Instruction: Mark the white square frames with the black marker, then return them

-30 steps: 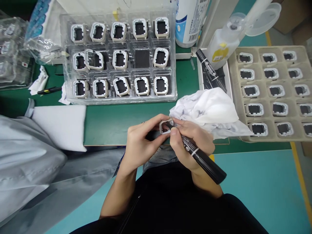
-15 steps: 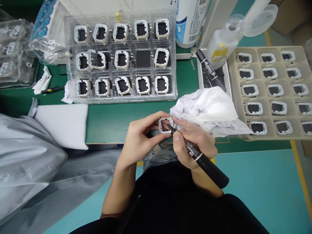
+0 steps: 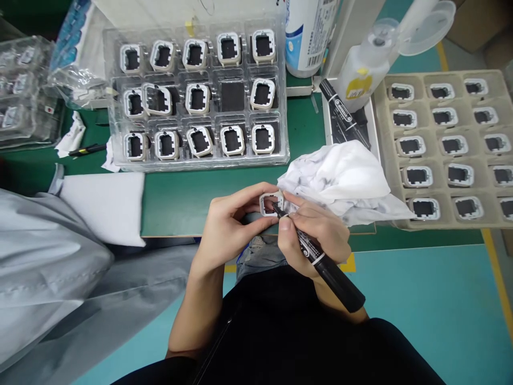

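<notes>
Between thumb and fingers, my left hand [image 3: 230, 219] grips a small white square watch-case frame [image 3: 262, 205] with rounded corners, held over the table's front edge. My right hand [image 3: 315, 230] is closed around a black marker pen [image 3: 326, 270], its tip reaching into the frame's opening. A right fingertip also rests by the frame's upper right corner. Just behind my right hand a crumpled white cloth [image 3: 340, 176] lies on the green table [image 3: 176, 206]. Whether the tip touches the frame's inner wall is hard to see.
A clear plastic tray [image 3: 285, 155] of similar frames stands at the back, with one pocket bare. On the right is a beige tray [image 3: 395, 222] of more frames. Bottles [image 3: 308, 43] and another black marker [image 3: 340, 109] stand behind the cloth. A person's grey sleeve [image 3: 48, 267] is at left.
The marker and my right hand have shifted slightly left, the tip still inside the frame. My left hand keeps its grip. The whole view has moved a little.
</notes>
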### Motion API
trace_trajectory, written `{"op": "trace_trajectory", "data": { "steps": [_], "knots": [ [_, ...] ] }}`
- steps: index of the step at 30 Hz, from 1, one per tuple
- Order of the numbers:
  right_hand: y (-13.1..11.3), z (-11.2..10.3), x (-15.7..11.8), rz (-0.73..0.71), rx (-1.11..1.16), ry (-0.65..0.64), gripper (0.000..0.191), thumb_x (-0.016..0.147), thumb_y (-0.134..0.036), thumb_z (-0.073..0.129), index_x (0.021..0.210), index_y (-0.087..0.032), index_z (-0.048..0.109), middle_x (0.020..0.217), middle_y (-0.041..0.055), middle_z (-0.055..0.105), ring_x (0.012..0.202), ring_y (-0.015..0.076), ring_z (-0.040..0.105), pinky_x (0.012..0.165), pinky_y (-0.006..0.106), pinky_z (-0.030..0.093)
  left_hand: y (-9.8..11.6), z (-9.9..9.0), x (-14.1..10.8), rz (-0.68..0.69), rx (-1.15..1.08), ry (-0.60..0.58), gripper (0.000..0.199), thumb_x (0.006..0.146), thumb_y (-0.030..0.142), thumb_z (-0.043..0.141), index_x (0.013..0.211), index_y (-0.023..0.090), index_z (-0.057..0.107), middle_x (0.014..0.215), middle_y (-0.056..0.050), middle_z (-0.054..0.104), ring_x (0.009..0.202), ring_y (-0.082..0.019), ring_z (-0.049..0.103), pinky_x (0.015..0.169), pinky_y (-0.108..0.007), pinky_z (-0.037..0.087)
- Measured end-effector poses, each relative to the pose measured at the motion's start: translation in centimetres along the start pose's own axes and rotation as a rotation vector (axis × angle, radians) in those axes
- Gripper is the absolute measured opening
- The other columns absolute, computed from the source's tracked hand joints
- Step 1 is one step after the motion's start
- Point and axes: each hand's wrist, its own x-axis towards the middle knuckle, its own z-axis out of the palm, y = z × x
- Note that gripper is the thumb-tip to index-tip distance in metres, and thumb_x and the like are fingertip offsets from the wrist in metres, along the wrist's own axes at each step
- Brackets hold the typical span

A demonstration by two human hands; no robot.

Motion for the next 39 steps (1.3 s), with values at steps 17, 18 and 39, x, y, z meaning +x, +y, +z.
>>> {"op": "trace_trajectory", "data": {
  "steps": [17,18,39],
  "knots": [
    [-0.1,0.3,-0.1,0.043,-0.08,0.009,0.026,0.096,0.0,0.075,0.101,-0.024,0.069,0.079,-0.0033,0.079,0.073,0.0198,0.086,0.095,0.044,0.084,0.3,1.1,-0.5,0.128,0.294,0.056,0.037,0.099,0.024,0.092,0.136,0.026,0.09,0.116,-0.002,0.092,0.091,-0.019,0.086,0.092,-0.028,0.072],
    [-0.1,0.3,-0.2,0.042,-0.086,0.008,0.026,0.096,0.0,0.076,0.101,-0.024,0.069,0.079,-0.0031,0.079,0.075,0.0206,0.087,0.095,0.044,0.084,0.3,1.1,-0.6,0.136,0.308,0.059,0.037,0.1,0.024,0.092,0.136,0.026,0.09,0.116,-0.002,0.092,0.09,-0.019,0.085,0.092,-0.028,0.072],
    [-0.1,-0.2,0.1,0.056,0.027,0.021,0.019,0.1,-0.009,0.071,0.105,-0.028,0.066,0.075,-0.0065,0.073,0.057,0.0166,0.074,0.091,0.052,0.085,0.1,0.4,-0.4,0.099,0.161,0.009,0.057,0.089,0.038,0.107,0.142,0.026,0.088,0.122,-0.005,0.093,0.102,-0.026,0.092,0.101,-0.033,0.076]
  ]
}}
